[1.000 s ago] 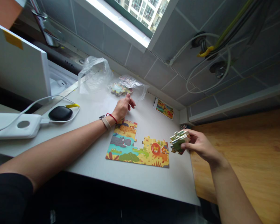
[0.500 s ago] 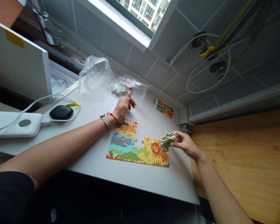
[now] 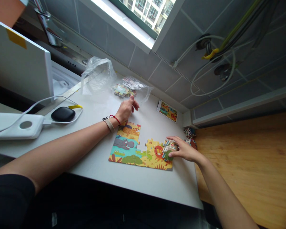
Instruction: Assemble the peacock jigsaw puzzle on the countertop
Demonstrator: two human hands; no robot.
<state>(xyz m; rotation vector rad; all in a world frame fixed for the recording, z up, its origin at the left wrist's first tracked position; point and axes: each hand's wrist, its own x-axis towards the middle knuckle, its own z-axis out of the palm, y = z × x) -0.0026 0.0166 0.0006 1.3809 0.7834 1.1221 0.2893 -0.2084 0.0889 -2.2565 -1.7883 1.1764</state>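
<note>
- Change since the earlier frames: the right hand has come down from mid-air at centre right to the tabletop. The stack of puzzle pieces it carries now sits low over the right edge of the assembled puzzle. The left hand has not shifted.
- Right hand: centre right of the frame, fingers closed around the stack and thumb beneath. The stack touches or lies just above the lion section; which of the two cannot be told.
- Left hand: centre of the frame, resting on the table just above the puzzle's upper left corner. The fingers are loosely curled and nothing is gripped. There are bands on the wrist.
- Assembled puzzle: lower centre, flat on the table, partly built, with a gap at its upper right.
- Plastic bag: upper centre, just beyond the left hand's fingertips, with more pieces inside.
- Second plastic bag: to the left of the first, crumpled.
- Picture card: right of centre, near the wall, well apart from both hands.
- Loose pieces: at the table's right edge, just above the right hand.
- Power bank and black case: left of the frame, with a white cable looping around the case.
</note>
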